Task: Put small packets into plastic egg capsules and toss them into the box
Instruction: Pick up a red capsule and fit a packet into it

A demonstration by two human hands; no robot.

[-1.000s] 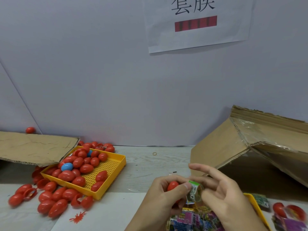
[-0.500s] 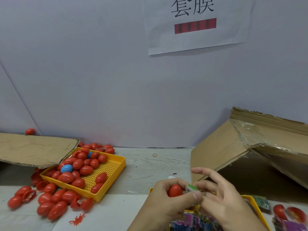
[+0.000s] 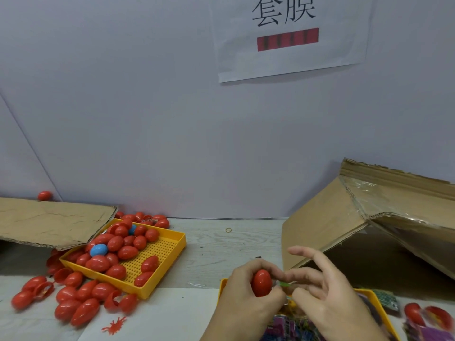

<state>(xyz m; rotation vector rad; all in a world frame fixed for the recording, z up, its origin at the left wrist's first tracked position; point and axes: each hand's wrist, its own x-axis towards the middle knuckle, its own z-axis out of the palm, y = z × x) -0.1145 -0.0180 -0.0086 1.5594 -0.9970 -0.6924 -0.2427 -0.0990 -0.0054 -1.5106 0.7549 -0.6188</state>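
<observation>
At the far left of the frame, a flattened cardboard sheet [image 3: 49, 221] overhangs a yellow perforated tray [image 3: 157, 264] heaped with red egg capsules [image 3: 115, 252] and one blue capsule [image 3: 98, 250]; more red capsules spill across the white table [image 3: 172, 316] at lower left, beside a small red toy spider [image 3: 114, 326]. A rubber band [image 3: 228, 230] lies alone on the grey wood in mid-frame.

At lower centre, the person's left hand [image 3: 242, 299] grips a red egg capsule [image 3: 261, 283], fingers and thumb curled round its sides. Just to its right, the right hand [image 3: 325, 296] pinches a small green-edged packet [image 3: 283, 283] against the capsule's side, index finger lifted clear. Whether the packet is partly inside cannot be told. Beneath both hands sits a second yellow tray [image 3: 375, 303] holding bright packets [image 3: 290, 326].

At right, the open cardboard box [image 3: 344, 217] lies tipped on its side, its dark mouth facing the hands.

The capsule looks light, hard and glossy, likely to slip, so a hold round its widest girth seems safest. The packet appears thin and pliable, best taken by an edge and folded to fit.
</observation>
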